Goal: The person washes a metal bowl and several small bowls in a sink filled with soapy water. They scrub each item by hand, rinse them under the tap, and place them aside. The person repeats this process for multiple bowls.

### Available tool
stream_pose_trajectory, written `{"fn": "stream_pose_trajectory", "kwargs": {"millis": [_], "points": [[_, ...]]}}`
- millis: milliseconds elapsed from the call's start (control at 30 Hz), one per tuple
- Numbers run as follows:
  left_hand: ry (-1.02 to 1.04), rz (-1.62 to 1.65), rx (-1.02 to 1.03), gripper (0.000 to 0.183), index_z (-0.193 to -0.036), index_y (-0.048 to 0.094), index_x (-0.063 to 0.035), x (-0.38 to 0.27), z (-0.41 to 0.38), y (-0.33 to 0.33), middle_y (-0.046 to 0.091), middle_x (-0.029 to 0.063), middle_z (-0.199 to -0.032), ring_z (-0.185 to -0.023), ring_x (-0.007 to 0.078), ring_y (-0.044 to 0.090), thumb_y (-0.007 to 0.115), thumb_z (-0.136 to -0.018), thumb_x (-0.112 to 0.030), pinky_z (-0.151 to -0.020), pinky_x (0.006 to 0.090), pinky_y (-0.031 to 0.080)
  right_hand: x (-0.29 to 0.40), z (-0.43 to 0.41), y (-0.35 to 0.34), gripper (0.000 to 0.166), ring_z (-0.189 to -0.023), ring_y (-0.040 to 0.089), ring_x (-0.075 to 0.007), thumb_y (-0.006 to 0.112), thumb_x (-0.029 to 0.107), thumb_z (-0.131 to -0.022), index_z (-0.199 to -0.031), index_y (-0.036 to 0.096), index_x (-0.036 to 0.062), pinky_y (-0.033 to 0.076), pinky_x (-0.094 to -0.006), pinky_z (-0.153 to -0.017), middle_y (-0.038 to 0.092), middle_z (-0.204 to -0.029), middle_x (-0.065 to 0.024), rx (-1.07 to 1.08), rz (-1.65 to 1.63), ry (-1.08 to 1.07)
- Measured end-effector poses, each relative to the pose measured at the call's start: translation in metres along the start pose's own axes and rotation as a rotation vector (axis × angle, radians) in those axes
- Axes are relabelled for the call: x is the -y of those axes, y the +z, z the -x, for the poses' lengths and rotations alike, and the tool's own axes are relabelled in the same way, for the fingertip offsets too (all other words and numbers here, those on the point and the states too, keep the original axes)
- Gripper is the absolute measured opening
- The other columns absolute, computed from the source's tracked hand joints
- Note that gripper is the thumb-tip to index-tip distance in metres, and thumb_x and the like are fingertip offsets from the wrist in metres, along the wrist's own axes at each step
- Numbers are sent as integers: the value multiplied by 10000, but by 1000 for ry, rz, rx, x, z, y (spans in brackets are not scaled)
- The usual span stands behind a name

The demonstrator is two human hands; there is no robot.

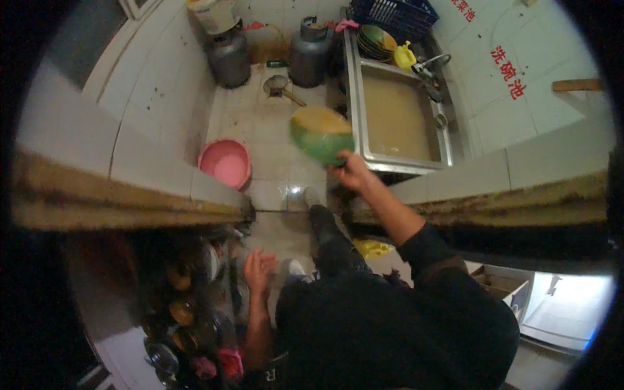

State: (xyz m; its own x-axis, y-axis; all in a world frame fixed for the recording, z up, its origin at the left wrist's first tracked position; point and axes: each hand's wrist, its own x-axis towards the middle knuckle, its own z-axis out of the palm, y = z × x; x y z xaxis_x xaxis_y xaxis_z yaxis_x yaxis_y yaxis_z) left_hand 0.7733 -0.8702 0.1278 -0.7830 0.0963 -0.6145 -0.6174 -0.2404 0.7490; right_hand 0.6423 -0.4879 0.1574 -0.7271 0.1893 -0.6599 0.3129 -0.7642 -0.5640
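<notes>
My right hand (348, 169) grips the rim of a green and yellow plate (322, 134), blurred, held over the tiled floor at the left side of the sink. Down at the left, my left hand (260, 269) hangs with its fingers apart and nothing in it. Cloudy brownish water fills the metal sink (358, 117). Beyond its far edge stands a stack of similar plates (376, 43), beside a yellow plastic jug (404, 56) and the faucet (433, 62).
A pink basin (225, 163) stands on the floor at the left. Farther ahead are a long-handled strainer (276, 85) and two gas cylinders (229, 58). A blue plastic crate (397, 17) is behind the plates. Walls narrow the passage; a shelf with bowls (183, 312) lies at lower left.
</notes>
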Motion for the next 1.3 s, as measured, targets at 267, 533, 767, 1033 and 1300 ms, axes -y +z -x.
{"fn": "stream_pose_trajectory", "kwargs": {"millis": [267,533,767,1033,1300], "points": [[-60,-27,-328,288,-1070,587,-33,95,-61,-102,624,94,-773,-666,201,617,495,-959,-282,-559,317,500,352,-331,-53,327,-868,587,-332,472,96,-910,-1205,426,-38,564,-434,-695,540,-1076,-238,28,-327,-517],[-272,-310,-534,230,-823,591,-56,65,2,-66,577,84,-705,-609,177,555,528,-903,-262,-538,360,471,514,-486,-147,394,-953,556,-375,582,153,-879,-1203,441,-20,514,-486,-792,490,-1157,-222,-69,156,-431],[-288,-96,-979,226,-845,598,-55,1,1,41,611,77,-689,-579,188,588,568,-883,-277,-518,326,481,543,-568,-129,339,-876,558,-336,589,204,-866,-1119,482,7,492,-460,-717,512,-1050,-179,-340,599,-281],[-188,-45,-1001,210,-874,596,-36,-11,-25,32,625,103,-715,-553,192,584,568,-881,-245,-485,314,468,563,-582,-145,293,-787,559,-291,597,263,-851,-1024,528,38,468,-431,-631,537,-928,-130,-457,740,-283],[-162,210,-833,102,-901,570,-74,38,14,-41,571,116,-733,-542,204,545,543,-837,-147,-381,308,366,460,-540,-72,271,-698,560,-247,606,322,-836,-928,575,68,444,-402,-545,561,-806,-82,-350,867,-188]]}}
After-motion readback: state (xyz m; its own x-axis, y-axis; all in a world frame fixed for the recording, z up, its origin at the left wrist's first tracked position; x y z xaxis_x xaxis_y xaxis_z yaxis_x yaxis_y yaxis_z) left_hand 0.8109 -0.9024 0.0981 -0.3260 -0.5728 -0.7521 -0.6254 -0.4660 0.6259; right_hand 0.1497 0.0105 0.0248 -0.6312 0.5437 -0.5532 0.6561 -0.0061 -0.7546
